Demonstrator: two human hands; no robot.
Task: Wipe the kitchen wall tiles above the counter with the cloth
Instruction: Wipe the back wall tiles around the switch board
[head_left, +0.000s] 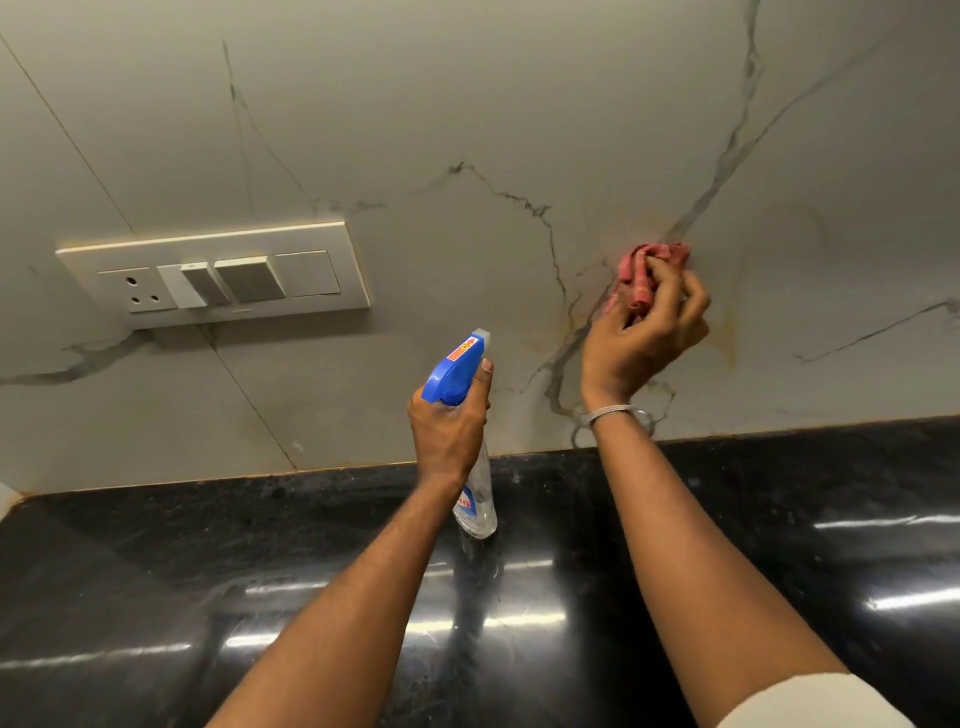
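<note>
My right hand (644, 338) grips a bunched pink cloth (649, 265) and holds it against the marble-veined wall tiles (467, 130), right of centre, where yellowish stains show around it. My left hand (449, 426) holds a clear spray bottle (478, 499) by its blue trigger head (454, 374), nozzle pointing up at the wall, a finger resting along the trigger. The bottle hangs in the air above the counter, just left of my right wrist.
A cream switch plate with a socket and switches (218, 275) sits on the wall at the left. The glossy black stone counter (208, 571) runs along below the tiles. Tile joints cross the wall on the left.
</note>
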